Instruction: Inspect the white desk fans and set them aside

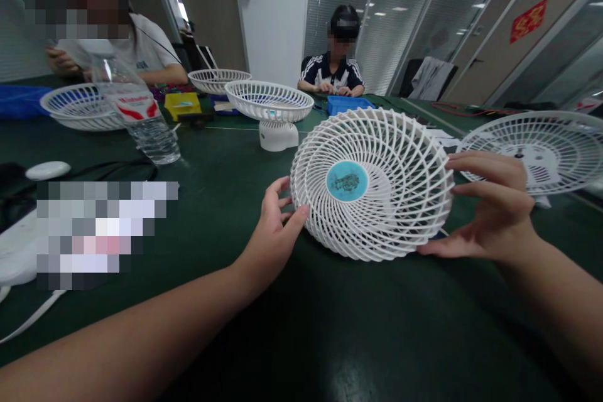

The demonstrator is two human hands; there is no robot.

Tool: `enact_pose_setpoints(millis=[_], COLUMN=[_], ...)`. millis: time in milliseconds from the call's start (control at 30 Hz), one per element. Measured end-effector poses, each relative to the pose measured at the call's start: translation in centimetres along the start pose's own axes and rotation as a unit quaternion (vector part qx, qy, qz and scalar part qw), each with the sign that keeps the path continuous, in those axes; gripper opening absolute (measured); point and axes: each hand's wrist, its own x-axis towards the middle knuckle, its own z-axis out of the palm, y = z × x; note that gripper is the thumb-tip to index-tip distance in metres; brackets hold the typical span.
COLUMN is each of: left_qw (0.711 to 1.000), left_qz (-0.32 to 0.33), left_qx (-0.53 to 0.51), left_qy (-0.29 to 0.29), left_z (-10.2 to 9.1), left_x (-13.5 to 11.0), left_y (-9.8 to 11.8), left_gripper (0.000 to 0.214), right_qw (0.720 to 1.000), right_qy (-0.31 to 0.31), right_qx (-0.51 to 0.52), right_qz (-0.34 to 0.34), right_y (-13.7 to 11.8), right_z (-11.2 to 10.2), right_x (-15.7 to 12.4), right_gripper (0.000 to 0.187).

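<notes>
Between my two hands stands a round white fan grille (pixel 409 182), tilted up toward me, with swirling slats and a blue disc (pixel 347 181) at its middle. My left hand (pixel 277 220) grips its left rim, thumb in front and fingers behind. On the other side my right hand (pixel 499 213) pinches the right rim, fingers along the upper edge and thumb below. Through the slats a paler round shape shows, but I cannot tell what it is. Just behind stands a small white fan base (pixel 277 136) with an open round grille (pixel 269 100) on top.
Another large grille (pixel 575 151) lies at the right. At the left are a water bottle (pixel 151 132), a white grille (pixel 80 116), a yellow bin (pixel 183 105) and a white mouse (pixel 48 170). A blue tray (pixel 348 105) sits before a seated co-worker (pixel 332 69); another person sits far left.
</notes>
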Motion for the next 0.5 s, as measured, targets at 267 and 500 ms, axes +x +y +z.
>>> enact_pose_setpoints(millis=[267,500], left_qw=[1.000,1.000], left_qz=[-0.001,-0.008], left_qx=[0.007,-0.008], left_qy=[-0.028,-0.015], left_z=[-0.1,-0.1], left_x=[0.3,0.3], left_y=[0.2,0.1], left_gripper=[0.069,0.067], right_qw=[0.997,0.984], right_qy=[0.067,0.115], right_qx=[-0.017,-0.102], right_qz=[-0.037,0.090], right_y=[-0.4,1.8], right_z=[1.2,0.2], right_x=[-0.1,-1.2], right_gripper=[0.105,0.056])
